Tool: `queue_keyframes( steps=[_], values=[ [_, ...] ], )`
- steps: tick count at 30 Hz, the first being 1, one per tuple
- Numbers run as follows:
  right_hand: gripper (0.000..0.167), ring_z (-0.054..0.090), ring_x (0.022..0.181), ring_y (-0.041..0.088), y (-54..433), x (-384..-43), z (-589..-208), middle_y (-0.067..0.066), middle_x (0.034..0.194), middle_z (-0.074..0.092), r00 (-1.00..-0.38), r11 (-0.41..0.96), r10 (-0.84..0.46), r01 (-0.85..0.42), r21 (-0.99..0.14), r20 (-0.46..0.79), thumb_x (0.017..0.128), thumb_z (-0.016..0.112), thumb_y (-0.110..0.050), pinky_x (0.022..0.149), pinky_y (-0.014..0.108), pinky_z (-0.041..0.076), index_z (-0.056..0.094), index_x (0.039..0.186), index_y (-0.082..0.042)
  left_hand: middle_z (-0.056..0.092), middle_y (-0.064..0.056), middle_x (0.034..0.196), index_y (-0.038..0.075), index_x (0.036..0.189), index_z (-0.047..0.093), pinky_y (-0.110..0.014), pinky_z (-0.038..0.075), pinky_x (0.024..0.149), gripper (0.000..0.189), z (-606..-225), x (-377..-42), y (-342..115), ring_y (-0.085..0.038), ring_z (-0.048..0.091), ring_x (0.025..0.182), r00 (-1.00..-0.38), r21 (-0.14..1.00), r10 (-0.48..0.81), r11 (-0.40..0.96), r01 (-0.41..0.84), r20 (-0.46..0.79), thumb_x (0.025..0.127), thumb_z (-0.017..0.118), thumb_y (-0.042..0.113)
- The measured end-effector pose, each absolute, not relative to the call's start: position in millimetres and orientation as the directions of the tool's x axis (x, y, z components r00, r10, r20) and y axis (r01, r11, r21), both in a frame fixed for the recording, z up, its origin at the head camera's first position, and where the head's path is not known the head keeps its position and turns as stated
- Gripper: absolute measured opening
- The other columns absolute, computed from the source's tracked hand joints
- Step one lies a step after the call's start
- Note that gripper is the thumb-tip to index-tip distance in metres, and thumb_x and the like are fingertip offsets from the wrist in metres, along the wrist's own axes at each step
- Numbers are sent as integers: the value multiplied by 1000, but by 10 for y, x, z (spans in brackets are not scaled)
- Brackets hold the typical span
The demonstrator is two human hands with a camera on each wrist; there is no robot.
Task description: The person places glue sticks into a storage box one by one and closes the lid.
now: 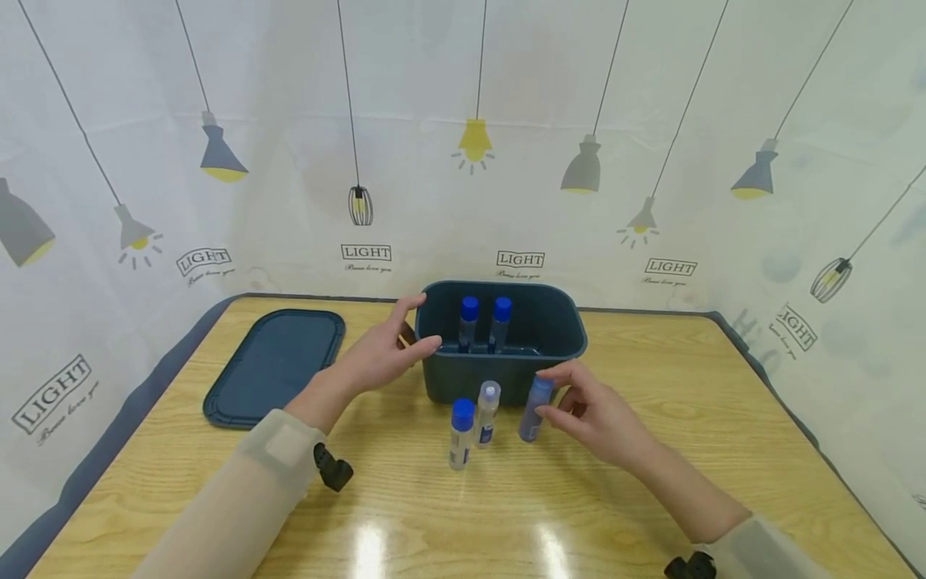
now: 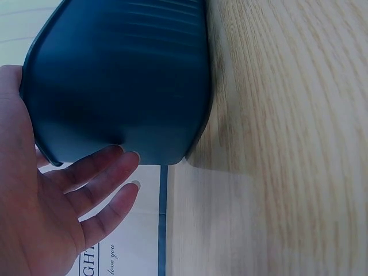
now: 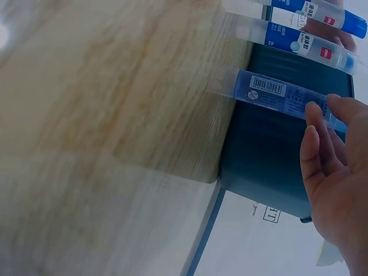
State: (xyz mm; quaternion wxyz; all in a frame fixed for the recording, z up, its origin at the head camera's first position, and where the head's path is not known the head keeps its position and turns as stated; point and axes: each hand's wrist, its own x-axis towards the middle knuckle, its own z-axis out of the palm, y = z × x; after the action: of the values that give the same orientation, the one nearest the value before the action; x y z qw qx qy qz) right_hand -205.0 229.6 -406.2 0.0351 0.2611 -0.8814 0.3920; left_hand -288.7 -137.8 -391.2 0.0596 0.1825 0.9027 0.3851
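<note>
Upright in the dark blue bin (image 1: pixel 499 376) stand two glue bottles (image 1: pixel 469 322) with blue caps. My left hand (image 1: pixel 379 350) holds the bin's left end at the rim, thumb and index finger over the edge, another finger against the outer wall (image 2: pixel 121 86). In front of the bin, my right hand (image 1: pixel 589 410) pinches a translucent blue glue bottle (image 3: pixel 270 92) near its top. A clear liquid glue bottle (image 1: pixel 487 418) with a pale top and another with a blue cap (image 1: pixel 460 438) stand upright on the table, left of the right hand.
A dark blue lid (image 1: pixel 278 366) lies flat on the wooden table (image 1: pixel 405 498), left of the bin. Behind the bin rises a white cloth backdrop (image 1: pixel 434 201) printed with lamps. Dark edging runs along the table's back and sides.
</note>
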Motion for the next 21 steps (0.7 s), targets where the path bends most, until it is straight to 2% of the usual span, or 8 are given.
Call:
queue_keyframes(
  steps=[9, 14, 21],
  values=[
    [45, 60, 71, 5, 2305, -1990, -4018, 6, 110, 74, -839, 532, -445, -528, -662, 312, 99, 81, -4, 61, 25, 53, 61, 138, -14, 69, -7, 119, 38, 176, 13, -42, 56, 86, 91, -3934, -2891, -1378, -24, 69, 98, -925, 721, 379, 632, 284, 31, 104, 58, 72],
    [47, 59, 65, 5, 2315, -1912, -3852, 2, 100, 69, -786, 471, -458, -610, -637, 415, 96, 82, 1, 57, 25, 51, 63, 137, -11, 69, -7, 118, 38, 176, 12, -42, 56, 84, 90, -3932, -2884, -1369, -24, 69, 96, -923, 722, 382, 627, 292, 41, 105, 57, 71],
    [56, 58, 63, 6, 2293, -1810, -3537, -4, 91, 65, -699, 400, -471, -713, -575, 539, 90, 83, 10, 58, 24, 51, 63, 139, -10, 69, -8, 118, 38, 176, 13, -42, 57, 85, 90, -3925, -2884, -1377, -23, 69, 96, -924, 718, 381, 633, 290, 38, 105, 57, 71]
  ],
)
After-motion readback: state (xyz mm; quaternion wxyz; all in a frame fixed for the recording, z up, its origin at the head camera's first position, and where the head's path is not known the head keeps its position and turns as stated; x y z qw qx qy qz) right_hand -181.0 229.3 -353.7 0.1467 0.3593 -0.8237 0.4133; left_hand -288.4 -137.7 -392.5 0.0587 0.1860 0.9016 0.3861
